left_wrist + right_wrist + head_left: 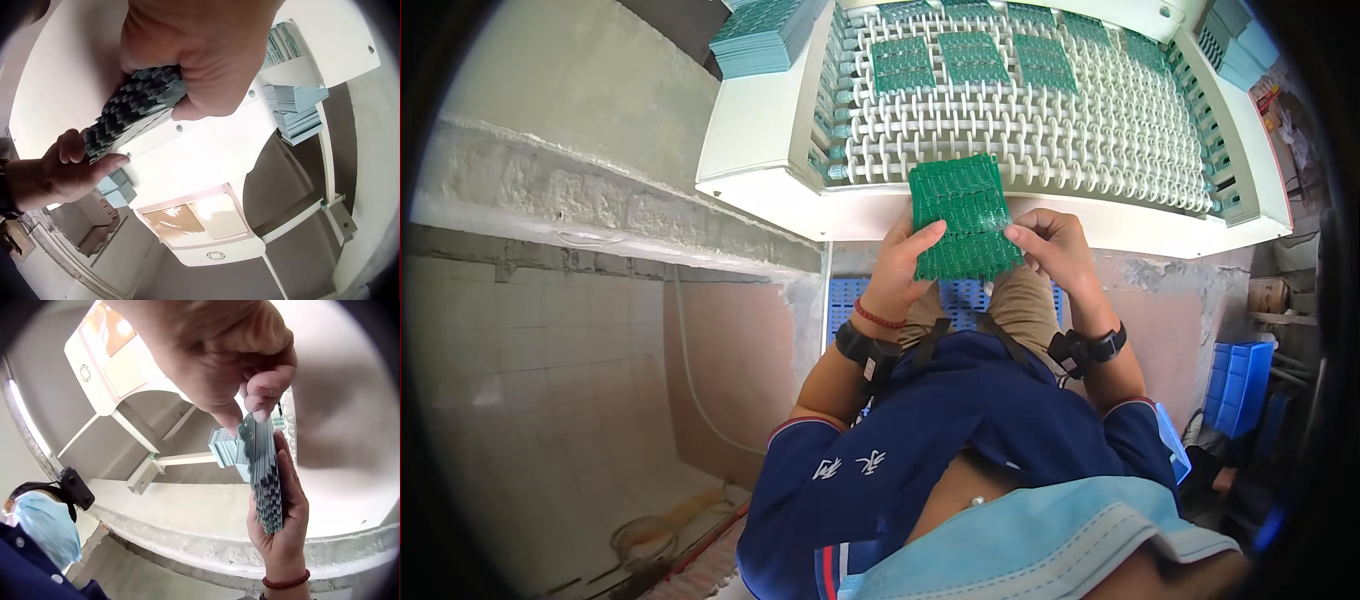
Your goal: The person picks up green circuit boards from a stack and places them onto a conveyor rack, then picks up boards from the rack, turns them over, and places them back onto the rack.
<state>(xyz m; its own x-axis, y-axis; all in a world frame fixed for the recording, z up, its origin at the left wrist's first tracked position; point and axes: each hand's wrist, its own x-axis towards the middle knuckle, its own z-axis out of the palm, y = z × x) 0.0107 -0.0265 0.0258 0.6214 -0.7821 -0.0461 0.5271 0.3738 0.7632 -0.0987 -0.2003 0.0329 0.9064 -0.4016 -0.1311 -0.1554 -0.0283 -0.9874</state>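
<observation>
My left hand (897, 265) grips a stack of green circuit boards (962, 215) in front of the machine's near edge, its thumb lying over the top board. In the right wrist view the stack (265, 481) stands edge-on in the left palm (287, 528), many thin boards with notched edges. At the stack's right side, my right hand (1055, 250) pinches a board edge between thumb and curled fingers. The right thumb (226, 417) meets the green edge of an outer board in the right wrist view.
A white roller conveyor (1020, 130) lies ahead, with rows of green boards (970, 57) on its wheels. More stacked boards (765, 40) stand on the machine's left ledge. A concrete ledge (620, 190) runs along the left. A blue crate (1238, 388) stands at the right.
</observation>
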